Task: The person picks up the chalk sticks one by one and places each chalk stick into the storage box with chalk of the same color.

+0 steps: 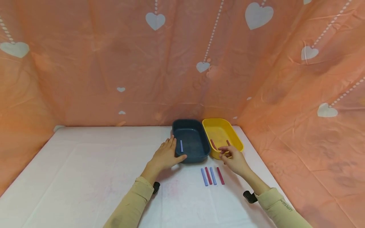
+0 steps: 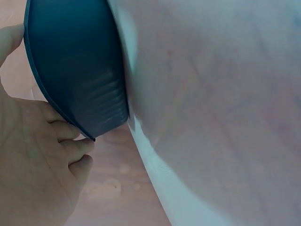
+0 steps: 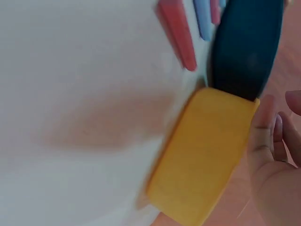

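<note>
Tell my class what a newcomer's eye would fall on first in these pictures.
Probably the bright yellow tray, beside the dark blue tray towards the far side of the white table, with the right hand at its near end. Next, perhaps, two blue sticks and two red sticks, alternating in a row before the trays. Behind, white hearts stand out on the orange backdrop.

Rightmost red stick (image 1: 228, 142) inside yellow tray (image 1: 218, 131) partly hidden by right hand (image 1: 235, 161), sleeve mark (image 1: 286, 205) at lower right of head view too small to read, blue tray (image 2: 75, 56) cut off along left wrist view's top edge
</note>
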`<act>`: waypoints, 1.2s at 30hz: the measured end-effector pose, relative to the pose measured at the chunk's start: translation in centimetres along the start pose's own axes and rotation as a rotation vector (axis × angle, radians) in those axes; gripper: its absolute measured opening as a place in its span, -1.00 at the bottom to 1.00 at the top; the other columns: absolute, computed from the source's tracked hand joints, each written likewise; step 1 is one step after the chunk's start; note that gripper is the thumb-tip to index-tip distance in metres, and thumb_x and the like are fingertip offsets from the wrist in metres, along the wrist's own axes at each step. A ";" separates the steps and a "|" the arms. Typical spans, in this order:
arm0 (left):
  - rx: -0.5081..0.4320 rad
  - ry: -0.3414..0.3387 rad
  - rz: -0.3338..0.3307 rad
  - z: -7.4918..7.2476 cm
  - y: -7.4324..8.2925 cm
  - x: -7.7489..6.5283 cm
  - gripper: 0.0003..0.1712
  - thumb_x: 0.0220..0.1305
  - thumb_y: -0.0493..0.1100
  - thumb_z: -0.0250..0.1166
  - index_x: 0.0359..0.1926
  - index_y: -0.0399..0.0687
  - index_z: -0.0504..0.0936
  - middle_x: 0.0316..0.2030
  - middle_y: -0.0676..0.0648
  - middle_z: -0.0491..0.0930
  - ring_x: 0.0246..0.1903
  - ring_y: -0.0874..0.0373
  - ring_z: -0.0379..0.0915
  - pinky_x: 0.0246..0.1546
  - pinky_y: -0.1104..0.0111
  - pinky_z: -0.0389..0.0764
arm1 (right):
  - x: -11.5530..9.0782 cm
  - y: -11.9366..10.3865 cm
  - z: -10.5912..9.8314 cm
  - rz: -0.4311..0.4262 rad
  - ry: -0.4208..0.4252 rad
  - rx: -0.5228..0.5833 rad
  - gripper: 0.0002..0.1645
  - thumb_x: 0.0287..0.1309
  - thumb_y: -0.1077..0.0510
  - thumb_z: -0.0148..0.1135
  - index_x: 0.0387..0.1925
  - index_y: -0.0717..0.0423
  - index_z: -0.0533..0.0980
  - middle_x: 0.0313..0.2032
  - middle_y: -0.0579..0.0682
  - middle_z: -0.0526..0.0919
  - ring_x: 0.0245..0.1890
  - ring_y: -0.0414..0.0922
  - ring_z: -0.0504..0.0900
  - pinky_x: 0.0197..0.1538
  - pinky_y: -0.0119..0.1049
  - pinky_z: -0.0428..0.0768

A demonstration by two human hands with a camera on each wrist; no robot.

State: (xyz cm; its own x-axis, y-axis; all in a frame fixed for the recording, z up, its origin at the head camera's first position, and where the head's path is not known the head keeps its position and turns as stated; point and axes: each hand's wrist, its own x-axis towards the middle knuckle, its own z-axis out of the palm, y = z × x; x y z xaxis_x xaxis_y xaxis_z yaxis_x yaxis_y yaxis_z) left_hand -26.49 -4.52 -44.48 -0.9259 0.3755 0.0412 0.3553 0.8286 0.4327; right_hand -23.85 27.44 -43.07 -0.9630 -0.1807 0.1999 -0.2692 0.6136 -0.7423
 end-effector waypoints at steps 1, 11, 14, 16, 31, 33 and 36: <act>0.004 -0.002 -0.002 0.0 0.0 0.0 0.18 0.40 0.42 0.17 0.62 -0.36 -0.01 0.64 -0.28 -0.14 0.61 -0.23 -0.16 0.59 -0.01 -0.03 | -0.2 0.1 0.1 0.001 -0.003 0.003 -0.64 0.30 0.37 0.31 0.11 0.39 0.58 -0.15 0.16 0.60 -0.29 -0.03 0.64 -0.31 -0.47 0.67; 0.012 -0.015 -0.005 -0.2 0.1 0.1 0.19 0.40 0.42 0.16 0.62 -0.37 -0.01 0.64 -0.29 -0.14 0.61 -0.23 -0.16 0.59 0.00 -0.03 | -1.7 1.2 1.7 0.056 -0.049 -0.026 -0.67 0.25 0.37 0.32 0.05 0.37 0.61 -0.28 0.04 0.59 -0.34 -0.09 0.56 -0.35 -0.45 0.61; 0.011 -0.014 -0.006 -0.3 0.1 0.1 0.19 0.39 0.42 0.17 0.61 -0.38 -0.01 0.64 -0.29 -0.13 0.61 -0.23 -0.15 0.59 0.00 -0.03 | -2.0 1.6 2.1 0.071 -0.066 -0.068 -0.69 0.26 0.36 0.33 0.03 0.33 0.62 -0.28 0.00 0.58 -0.36 -0.12 0.54 -0.35 -0.44 0.59; 0.008 -0.016 -0.007 -0.3 0.2 0.1 0.19 0.40 0.42 0.17 0.61 -0.38 -0.01 0.64 -0.30 -0.13 0.61 -0.23 -0.15 0.59 0.00 -0.03 | -2.2 1.8 2.3 0.076 -0.075 -0.103 -0.71 0.25 0.35 0.35 0.01 0.30 0.63 -0.28 -0.01 0.59 -0.36 -0.14 0.53 -0.33 -0.43 0.58; 0.013 -0.016 -0.008 -0.4 0.3 0.0 0.19 0.40 0.41 0.17 0.61 -0.38 -0.01 0.64 -0.30 -0.14 0.61 -0.23 -0.15 0.59 0.01 -0.02 | -2.2 2.6 2.4 0.039 -0.151 -0.180 -0.77 0.18 0.34 0.43 -0.10 0.23 0.66 -0.36 -0.10 0.61 -0.42 -0.20 0.49 -0.32 -0.41 0.54; 0.011 -0.017 -0.010 -0.3 0.2 0.0 0.19 0.40 0.41 0.17 0.61 -0.38 -0.02 0.64 -0.30 -0.14 0.61 -0.22 -0.16 0.59 0.01 -0.03 | -2.2 2.6 2.4 0.028 -0.160 -0.185 -0.79 0.18 0.33 0.43 -0.12 0.23 0.67 -0.38 -0.11 0.60 -0.43 -0.21 0.49 -0.32 -0.41 0.53; 0.010 -0.020 -0.014 -0.2 0.2 0.0 0.19 0.40 0.41 0.17 0.62 -0.38 -0.02 0.64 -0.29 -0.14 0.62 -0.21 -0.17 0.59 0.01 -0.03 | -2.1 2.6 2.3 0.016 -0.173 -0.193 -0.81 0.19 0.33 0.42 -0.14 0.22 0.68 -0.40 -0.12 0.59 -0.44 -0.21 0.48 -0.33 -0.41 0.52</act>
State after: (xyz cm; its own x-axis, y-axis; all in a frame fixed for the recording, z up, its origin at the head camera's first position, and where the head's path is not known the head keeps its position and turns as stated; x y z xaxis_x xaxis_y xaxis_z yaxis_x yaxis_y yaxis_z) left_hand -26.43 -4.45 -44.19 -0.9283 0.3715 0.0173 0.3433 0.8381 0.4239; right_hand -22.49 27.61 -46.87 -0.9553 -0.2884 0.0648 -0.2674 0.7499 -0.6051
